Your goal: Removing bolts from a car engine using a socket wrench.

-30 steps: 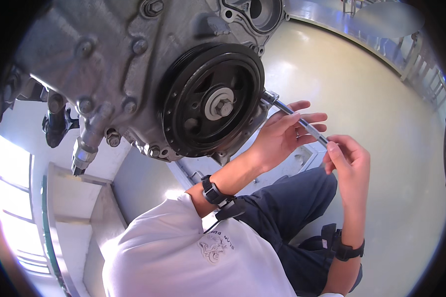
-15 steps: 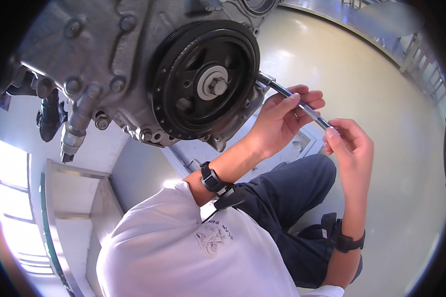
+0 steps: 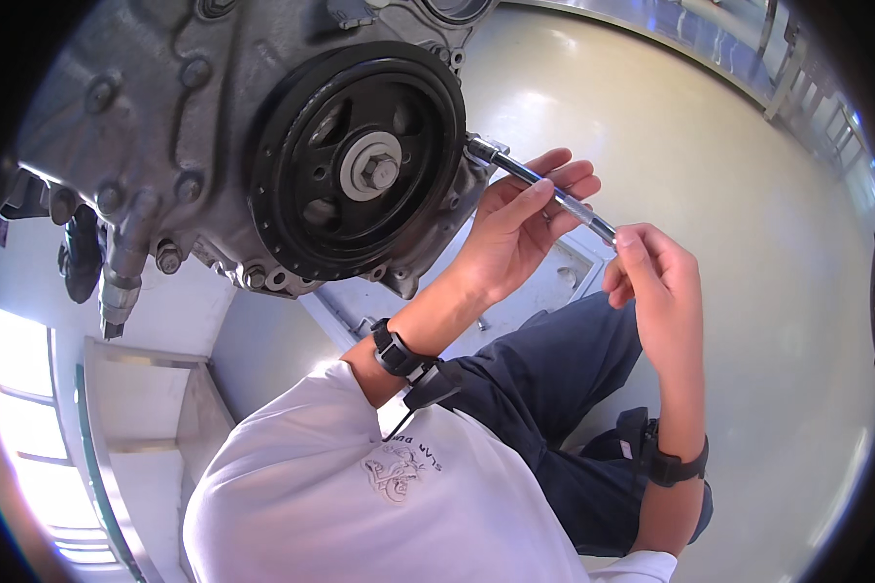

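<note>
A long chrome socket wrench (image 3: 581,210) slants from the engine's lower right edge down to my hands. Its far end meets the engine beside the black crankshaft pulley (image 3: 297,233), where the fitting is partly hidden. Around the middle of the shaft my left hand (image 3: 510,228) is lightly closed, thumb on top and fingertips reaching past it. My right hand (image 3: 663,287) pinches the near end between thumb and curled fingers. The pulley carries a hex-headed centre bolt (image 3: 383,174) with a broad pale washer.
The grey metal engine (image 3: 146,58) fills the upper left, with a sensor-like fitting (image 3: 120,287) hanging below. Under my left forearm lies a pale tray (image 3: 564,277) with a small bolt-like piece on it. My bent leg (image 3: 564,360) is close beneath the hands. A metal bench (image 3: 642,29) stands beyond.
The engine, wrench and both hands appear shifted left in the view. My right hand's fingers are curled more tightly at the wrench's near end. The left hand keeps its hold.
</note>
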The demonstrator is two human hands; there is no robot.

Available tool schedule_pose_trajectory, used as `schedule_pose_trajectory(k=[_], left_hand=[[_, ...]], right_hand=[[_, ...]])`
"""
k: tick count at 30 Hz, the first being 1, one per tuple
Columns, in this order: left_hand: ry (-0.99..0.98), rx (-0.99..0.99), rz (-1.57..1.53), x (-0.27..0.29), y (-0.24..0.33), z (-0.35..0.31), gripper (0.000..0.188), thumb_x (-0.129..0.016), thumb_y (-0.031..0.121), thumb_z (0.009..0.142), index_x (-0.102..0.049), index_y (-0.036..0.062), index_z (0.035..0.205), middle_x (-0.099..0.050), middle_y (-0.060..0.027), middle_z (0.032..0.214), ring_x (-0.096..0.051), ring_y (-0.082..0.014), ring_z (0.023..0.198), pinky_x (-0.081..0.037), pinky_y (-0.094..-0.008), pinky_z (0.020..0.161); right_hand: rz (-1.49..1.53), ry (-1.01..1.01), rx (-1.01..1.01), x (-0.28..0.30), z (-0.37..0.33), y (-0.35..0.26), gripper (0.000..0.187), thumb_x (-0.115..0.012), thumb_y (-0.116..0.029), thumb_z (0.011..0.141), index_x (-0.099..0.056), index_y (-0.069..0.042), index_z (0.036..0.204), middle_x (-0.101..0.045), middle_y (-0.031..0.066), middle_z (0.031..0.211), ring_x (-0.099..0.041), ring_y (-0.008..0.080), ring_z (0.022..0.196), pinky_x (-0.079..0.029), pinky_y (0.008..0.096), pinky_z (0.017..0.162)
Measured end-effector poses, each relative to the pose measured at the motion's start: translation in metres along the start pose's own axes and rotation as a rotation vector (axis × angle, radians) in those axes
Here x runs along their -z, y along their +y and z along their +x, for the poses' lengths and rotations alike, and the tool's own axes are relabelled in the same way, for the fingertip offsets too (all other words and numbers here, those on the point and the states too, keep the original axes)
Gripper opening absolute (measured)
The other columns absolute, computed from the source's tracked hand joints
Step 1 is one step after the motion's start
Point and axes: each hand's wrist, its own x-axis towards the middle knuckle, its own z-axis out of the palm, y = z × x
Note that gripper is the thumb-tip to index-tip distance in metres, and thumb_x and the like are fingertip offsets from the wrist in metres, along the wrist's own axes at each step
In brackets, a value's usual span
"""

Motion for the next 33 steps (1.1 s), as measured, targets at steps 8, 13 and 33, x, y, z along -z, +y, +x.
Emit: schedule_pose_trajectory(k=[8, 13, 33], left_hand=[[-0.065, 0.046, -0.03, 0.0, 0.0, 0.001, 0.042, -0.043, 0.006, 0.088, -0.033, 0.0004, 0.128, -0.044, -0.0146, 0.126, -0.048, -0.0272, 0.115, -0.045, -0.0378, 0.094], [-0.068, 0.055, -0.103, 0.0, -0.001, 0.004, 0.04, -0.043, 0.009, 0.088, -0.034, 0.0015, 0.126, -0.046, -0.0146, 0.124, -0.05, -0.0269, 0.112, -0.044, -0.0395, 0.094], [0.028, 0.153, 0.109, -0.006, 0.001, 0.003, 0.039, -0.038, 0.027, 0.095, -0.038, -0.0019, 0.121, -0.051, -0.0178, 0.118, -0.053, -0.0269, 0.108, -0.052, -0.0346, 0.085]], right_hand=[[0.011, 0.116, 0.108, -0.006, 0.0, 0.002, 0.013, -0.057, -0.009, 0.083, -0.055, 0.003, 0.087, -0.054, 0.0011, 0.07, -0.047, 0.0039, 0.06, -0.037, 0.0187, 0.054], [-0.032, 0.075, 0.213, -0.003, 0.003, 0.009, 0.011, -0.059, -0.008, 0.081, -0.055, 0.002, 0.085, -0.055, 0.0013, 0.07, -0.049, 0.0049, 0.061, -0.039, 0.019, 0.057], [-0.259, 0.258, 0.48, -0.011, 0.001, 0.012, 0.024, -0.057, -0.02, 0.085, -0.057, 0.003, 0.08, -0.051, 0.0024, 0.054, -0.047, 0.0065, 0.048, -0.035, 0.02, 0.046]])
